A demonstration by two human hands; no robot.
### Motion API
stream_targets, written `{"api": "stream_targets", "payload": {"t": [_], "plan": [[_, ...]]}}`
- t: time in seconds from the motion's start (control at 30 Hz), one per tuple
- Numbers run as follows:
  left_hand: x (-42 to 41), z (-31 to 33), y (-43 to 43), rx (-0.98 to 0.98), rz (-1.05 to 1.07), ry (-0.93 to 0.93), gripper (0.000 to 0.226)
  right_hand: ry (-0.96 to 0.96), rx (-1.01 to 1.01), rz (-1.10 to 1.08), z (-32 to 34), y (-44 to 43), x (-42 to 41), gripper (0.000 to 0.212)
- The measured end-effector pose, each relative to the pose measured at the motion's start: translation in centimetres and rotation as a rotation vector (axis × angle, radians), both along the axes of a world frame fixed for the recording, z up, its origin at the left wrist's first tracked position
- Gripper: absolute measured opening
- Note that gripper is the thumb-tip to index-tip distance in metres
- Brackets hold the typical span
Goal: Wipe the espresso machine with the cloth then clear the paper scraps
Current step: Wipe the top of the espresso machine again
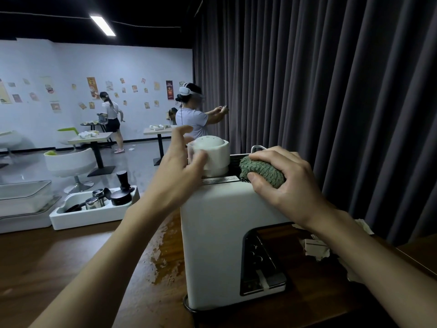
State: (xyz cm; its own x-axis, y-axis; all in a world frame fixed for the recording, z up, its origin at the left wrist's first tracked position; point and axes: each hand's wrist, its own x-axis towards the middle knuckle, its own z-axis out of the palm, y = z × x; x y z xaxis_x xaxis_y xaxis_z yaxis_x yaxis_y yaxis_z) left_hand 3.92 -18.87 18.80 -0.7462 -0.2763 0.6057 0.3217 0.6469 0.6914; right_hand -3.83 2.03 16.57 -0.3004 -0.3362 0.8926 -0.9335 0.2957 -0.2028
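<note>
The white espresso machine (212, 245) stands on the wooden counter (71, 268) in front of me. A white domed cup-like part (214, 150) sits on its top at the left. My left hand (179, 171) is at this part, thumb against its side, fingers spread above it. My right hand (283, 183) presses a bunched green cloth (262, 171) onto the machine's top at the right. Torn paper scraps (315, 248) lie on the counter to the right of the machine, partly hidden by my right forearm.
A white foam tray (94, 215) with a black tamper (123, 185) and metal jugs sits to the left. A glass case (23, 197) is at the far left. A dark curtain (331, 91) hangs behind. Two people stand among café tables beyond.
</note>
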Motion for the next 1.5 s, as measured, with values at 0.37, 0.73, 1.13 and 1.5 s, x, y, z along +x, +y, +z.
{"api": "stream_targets", "payload": {"t": [0.37,0.73,1.13,1.5], "plan": [[0.47,-0.10,0.30,-0.085,0.024,0.028,0.049,-0.005,0.002,0.003,-0.02,0.08,0.00,0.032],[0.66,0.10,0.41,-0.045,0.018,0.003,0.066,0.011,-0.002,0.005,0.05,0.04,0.01,0.031],[0.44,-0.06,0.11,-0.083,-0.002,0.011,0.042,0.004,-0.002,0.000,0.05,0.11,0.17,0.031],[0.45,-0.20,0.16,-0.107,-0.013,0.020,0.035,-0.011,0.000,-0.009,0.06,0.17,0.38,0.031]]}}
